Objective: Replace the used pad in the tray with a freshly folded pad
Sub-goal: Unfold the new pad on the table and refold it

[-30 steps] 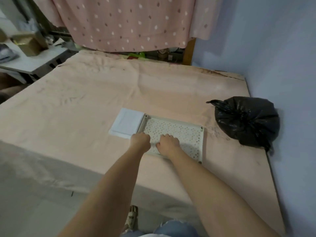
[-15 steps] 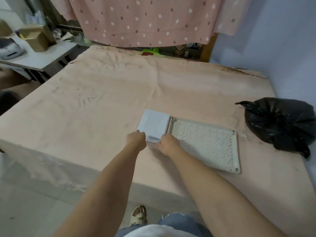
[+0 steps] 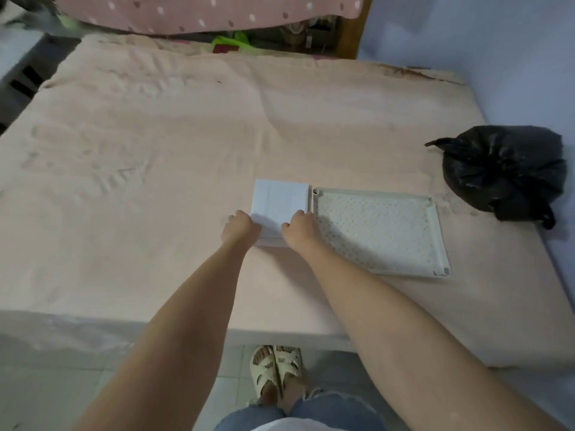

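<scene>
A folded white pad (image 3: pixel 280 200) lies flat on the peach bed cover, its right edge against the left rim of a cream perforated tray (image 3: pixel 440 241). My left hand (image 3: pixel 239 227) grips the pad's near left corner with curled fingers. My right hand (image 3: pixel 299 227) grips the near right corner, beside the tray's left rim. The pad's near edge is lifted slightly between the two hands. No pad shows on top of the tray's holed surface.
A tied black rubbish bag (image 3: pixel 504 172) sits at the bed's right side, by the blue wall. The bed's near edge (image 3: pixel 280 332) runs just under my forearms. A dotted pink curtain (image 3: pixel 202 10) hangs at the far end.
Both hands left the tray's near edge and moved left onto the folded pad, now holding its near corners. The camera view has tilted further down.
</scene>
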